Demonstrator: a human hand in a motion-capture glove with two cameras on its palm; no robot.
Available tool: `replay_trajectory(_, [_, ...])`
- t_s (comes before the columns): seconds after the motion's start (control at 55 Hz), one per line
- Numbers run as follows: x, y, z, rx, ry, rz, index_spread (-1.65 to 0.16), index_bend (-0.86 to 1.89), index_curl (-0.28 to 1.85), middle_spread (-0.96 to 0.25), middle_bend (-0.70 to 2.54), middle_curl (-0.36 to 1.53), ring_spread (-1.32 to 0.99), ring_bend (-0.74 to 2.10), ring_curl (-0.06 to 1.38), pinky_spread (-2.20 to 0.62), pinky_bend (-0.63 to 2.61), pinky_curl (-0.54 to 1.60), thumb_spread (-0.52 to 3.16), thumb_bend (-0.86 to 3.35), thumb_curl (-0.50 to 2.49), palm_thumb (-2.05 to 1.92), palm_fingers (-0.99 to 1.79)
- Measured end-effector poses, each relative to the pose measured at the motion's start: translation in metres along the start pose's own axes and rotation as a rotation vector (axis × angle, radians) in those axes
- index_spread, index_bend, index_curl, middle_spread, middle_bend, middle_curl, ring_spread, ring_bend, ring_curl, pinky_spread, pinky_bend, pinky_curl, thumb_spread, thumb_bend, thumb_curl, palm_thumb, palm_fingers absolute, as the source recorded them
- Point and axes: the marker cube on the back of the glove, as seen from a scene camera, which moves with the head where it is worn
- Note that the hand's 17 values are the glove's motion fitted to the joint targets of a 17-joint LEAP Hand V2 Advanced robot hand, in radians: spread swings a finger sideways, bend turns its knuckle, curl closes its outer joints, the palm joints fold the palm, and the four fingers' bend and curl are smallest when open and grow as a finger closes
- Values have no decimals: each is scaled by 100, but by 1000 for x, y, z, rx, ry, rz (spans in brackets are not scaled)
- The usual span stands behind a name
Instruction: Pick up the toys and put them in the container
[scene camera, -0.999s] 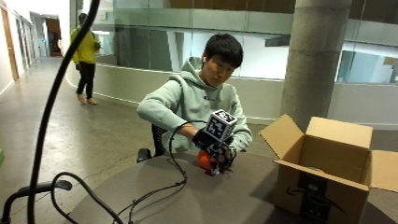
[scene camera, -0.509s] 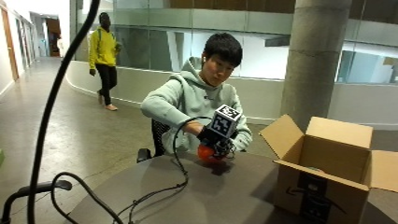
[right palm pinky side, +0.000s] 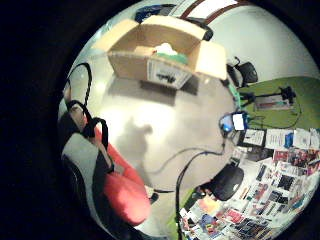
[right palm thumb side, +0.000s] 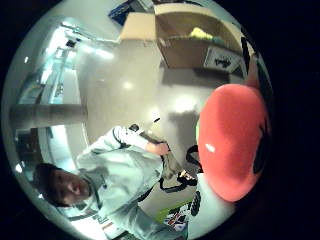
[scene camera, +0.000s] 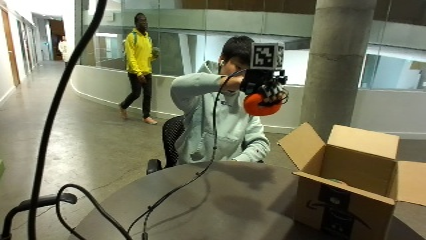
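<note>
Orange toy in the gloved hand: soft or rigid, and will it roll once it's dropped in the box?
The orange toy looks rounded and smooth, so it could roll a little once released. It sits in a one-handed grip of the right hand raised high, which suggests it is light. Soft or rigid cannot be told. The cardboard box has walls that should probably stop any rolling.

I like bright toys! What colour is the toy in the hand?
Orange-red toy, clearest in the thumb side palm view.

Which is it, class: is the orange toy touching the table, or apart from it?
Apart. The outside view shows the orange toy held in the hand, raised well above the table.
</note>
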Motion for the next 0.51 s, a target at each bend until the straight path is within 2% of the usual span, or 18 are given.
replay_trajectory(0.091, [-52, 1, -44, 50, -174, -77, -45, 66, 85, -31, 113, 83, -39, 137, 70, -39, 118, 57, 36, 13, 96, 74, 95])
replay_trajectory(0.182, [-36, -20, -59, 136, -176, -276, -46, 67, 91, -31, 115, 86, -39, 139, 71, -39, 120, 58, 33, 13, 99, 74, 93])
replay_trajectory(0.254, [-53, -39, -72, 146, -237, -54, -46, 67, 96, -32, 116, 89, -38, 141, 71, -39, 122, 59, 31, 12, 101, 74, 91])
replay_trajectory(0.291, [-57, -47, -74, 163, -248, -2, -47, 67, 98, -31, 115, 89, -38, 141, 71, -39, 123, 59, 30, 12, 102, 73, 89])
replay_trajectory(0.454, [-58, -80, -67, 259, -272, 49, -48, 60, 106, -31, 111, 92, -38, 141, 72, -37, 127, 61, 30, 8, 105, 71, 76])
replay_trajectory(0.509, [-58, -85, -62, 313, -279, -55, -47, 53, 107, -31, 106, 92, -38, 139, 71, -36, 129, 60, 31, 7, 105, 70, 61])
